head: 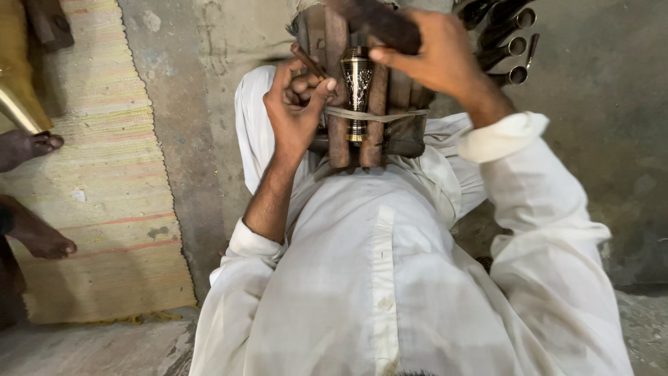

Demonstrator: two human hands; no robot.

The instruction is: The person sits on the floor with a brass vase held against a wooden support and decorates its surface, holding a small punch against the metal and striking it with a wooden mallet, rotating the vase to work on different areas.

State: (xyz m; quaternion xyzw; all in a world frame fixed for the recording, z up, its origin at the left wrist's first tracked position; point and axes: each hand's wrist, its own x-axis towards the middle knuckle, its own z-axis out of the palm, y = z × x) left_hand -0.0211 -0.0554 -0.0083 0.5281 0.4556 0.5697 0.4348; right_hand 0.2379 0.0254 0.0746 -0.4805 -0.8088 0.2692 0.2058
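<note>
top centre of the frame is where it's all happening. there's an engraved brass piece (357,90), kind of vase-shaped with dark patterned bands, standing upright in a wooden holder (376,104) made of brown slats, and a pale band (396,115) runs across the slats and the brass piece to strap it in place. the holder sits just above the person's lap, against the white shirt (376,278) that fills the whole lower middle of the frame.

the left hand (298,108) is just left of the brass piece, fingers curled tight around a thin dark tool (309,63) that slants up and left, with its lower end right at the side of the brass. the right hand (435,52) is at the top, right of centre, closed around a chunky dark wooden block (379,24) held above the holder, tilted down toward the right.

upper right corner, just behind that hand, there's a bunch of dark metal tubes (511,49) with round open ends lying on the grey concrete floor (598,104). down the left side there's a striped woven mat (111,174), and someone else's bare feet (38,237) are resting on it at the left edge.
</note>
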